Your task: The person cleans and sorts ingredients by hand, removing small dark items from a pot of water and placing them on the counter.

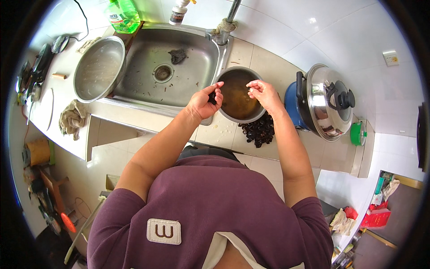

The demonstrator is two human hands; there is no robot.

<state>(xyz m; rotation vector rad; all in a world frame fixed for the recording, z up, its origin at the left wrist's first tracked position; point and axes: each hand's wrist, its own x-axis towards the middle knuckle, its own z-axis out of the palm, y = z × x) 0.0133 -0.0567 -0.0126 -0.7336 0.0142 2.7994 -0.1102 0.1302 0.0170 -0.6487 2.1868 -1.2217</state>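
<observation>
A round metal pot (223,112) with cloudy brown water (240,101) stands on the counter beside the sink. At its left rim, my left hand (205,101) is curled around a small dark piece (212,98), perhaps a snail shell. Over the right side of the water, my right hand (266,95) has its thumb and fingertips pinched together. A tiny dark bit (249,88) shows at those fingertips, too small to name. Just below the pot, a heap of small, dark, shiny pieces (258,131), which look like snail shells, lies on the tiles, partly behind my right forearm.
The steel sink (191,84) on the left holds a dark scouring pad (177,56) and scattered scraps. A large metal bowl (100,69) rests tilted over its left edge. A lidded pot (327,101) stands right, beside a blue object (291,104). A rag (73,117) lies far left.
</observation>
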